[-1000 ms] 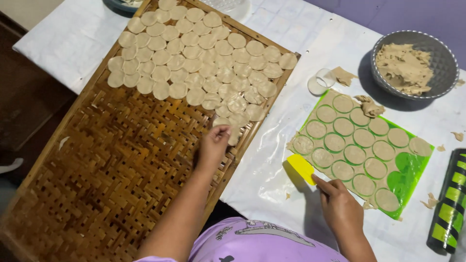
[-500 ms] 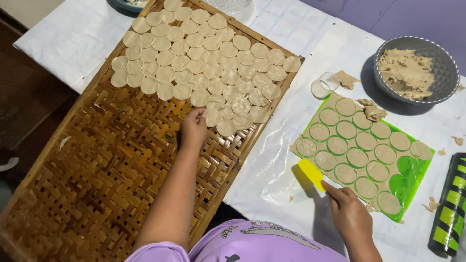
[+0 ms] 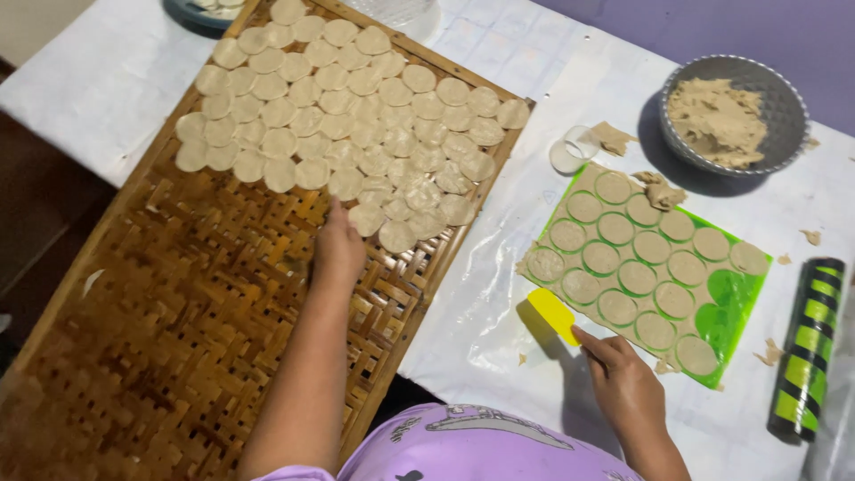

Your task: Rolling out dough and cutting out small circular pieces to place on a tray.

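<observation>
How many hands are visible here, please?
2: left hand on the woven tray by the dough discs, right hand at the yellow scraper beside the green mat. None appear hidden.

White-covered table (image 3: 534, 80), purple wall (image 3: 712, 27), dark floor (image 3: 36, 214)

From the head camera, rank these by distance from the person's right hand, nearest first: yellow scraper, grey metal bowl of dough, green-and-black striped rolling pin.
1. Yellow scraper: at the fingertips of the right hand, to its upper left.
2. Green-and-black striped rolling pin: to the right, near the table edge.
3. Grey metal bowl of dough: far corner, upper right.
</observation>
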